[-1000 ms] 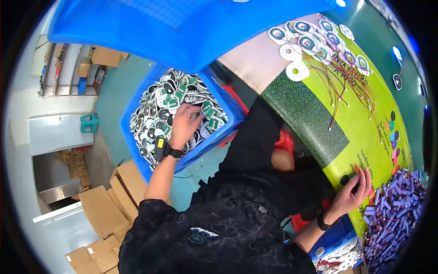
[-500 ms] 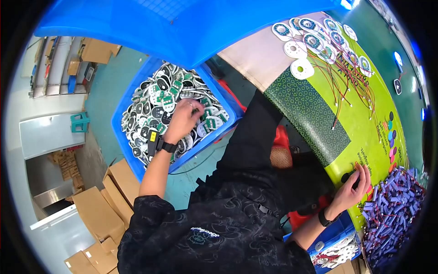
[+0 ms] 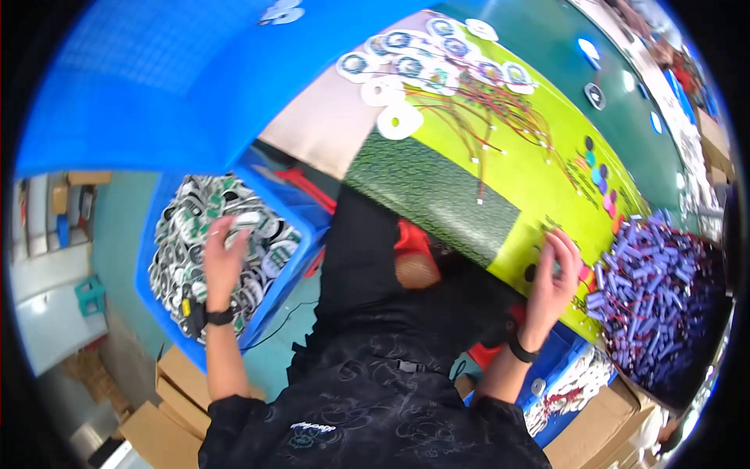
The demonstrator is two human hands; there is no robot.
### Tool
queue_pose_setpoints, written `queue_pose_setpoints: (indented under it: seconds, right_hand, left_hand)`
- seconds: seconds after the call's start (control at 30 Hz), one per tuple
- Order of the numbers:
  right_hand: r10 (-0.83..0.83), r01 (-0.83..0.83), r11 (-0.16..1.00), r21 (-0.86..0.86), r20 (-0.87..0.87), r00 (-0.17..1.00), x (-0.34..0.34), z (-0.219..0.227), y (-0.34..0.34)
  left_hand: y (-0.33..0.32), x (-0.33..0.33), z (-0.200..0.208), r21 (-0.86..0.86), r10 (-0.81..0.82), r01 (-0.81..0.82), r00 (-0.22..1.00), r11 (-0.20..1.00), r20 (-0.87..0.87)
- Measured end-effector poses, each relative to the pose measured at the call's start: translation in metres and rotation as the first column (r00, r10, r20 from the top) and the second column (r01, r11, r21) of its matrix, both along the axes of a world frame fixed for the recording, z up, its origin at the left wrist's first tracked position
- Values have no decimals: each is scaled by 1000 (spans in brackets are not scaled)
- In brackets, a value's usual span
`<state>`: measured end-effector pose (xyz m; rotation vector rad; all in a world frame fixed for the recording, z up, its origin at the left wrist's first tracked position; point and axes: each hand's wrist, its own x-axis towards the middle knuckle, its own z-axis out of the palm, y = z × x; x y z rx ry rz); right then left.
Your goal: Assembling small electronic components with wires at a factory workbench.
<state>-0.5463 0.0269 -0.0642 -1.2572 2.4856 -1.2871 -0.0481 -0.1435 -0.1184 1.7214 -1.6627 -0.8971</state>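
Note:
My left hand (image 3: 223,266) hovers over a blue bin (image 3: 148,293) heaped with flat white-and-black oval parts (image 3: 183,250), some with green circuit boards showing. Its thumb and fingers are apart, and I see nothing held between them. My right hand (image 3: 553,283) is above the near right part of the yellow-green mat (image 3: 504,270), fingers bent with a gap between thumb and fingers. Close to it lies a small black round piece (image 3: 531,273). Both hands are a little blurred.
White disc parts with red wires (image 3: 410,66) lie at the mat's far side. Purple wired cylinders (image 3: 648,273) fill a container at right. A large blue bin (image 3: 211,94) rises at far left; another blue bin (image 3: 558,344) stands below the table. Cardboard boxes (image 3: 168,422) stand lower left.
The whole view has swung, so the table and bins appear further left. My left hand has come up off the parts with fingers spread. My right hand has risen from beside the black piece.

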Motion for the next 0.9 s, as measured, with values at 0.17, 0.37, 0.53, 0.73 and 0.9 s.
queue_pose_setpoints:
  seconds: [0.17, 0.37, 0.53, 0.73, 0.9]
  right_hand:
    - [93, -86, 992, 87, -75, 993, 58, 18, -69]
    - [126, -111, 991, 81, -220, 967, 42, -9, -73]
    - [61, 40, 976, -216, 440, 896, -2, 2, -25]
    - [371, 79, 760, -645, 531, 762, -49, 43, 17]
    - [245, 58, 785, -617, 395, 886, -60, 75, 19]
  left_hand:
    - [13, -79, 61, 13, 30, -29, 724, 999, -690]
    - [38, -196, 75, 99, -114, 396, 481, 913, -869]
    - [42, -264, 67, 52, -254, 610, 404, 791, -879]
    - [22, -323, 67, 26, -207, 711, 239, 703, -949]
    - [-11, -357, 51, 99, -67, 727, 196, 680, -978]
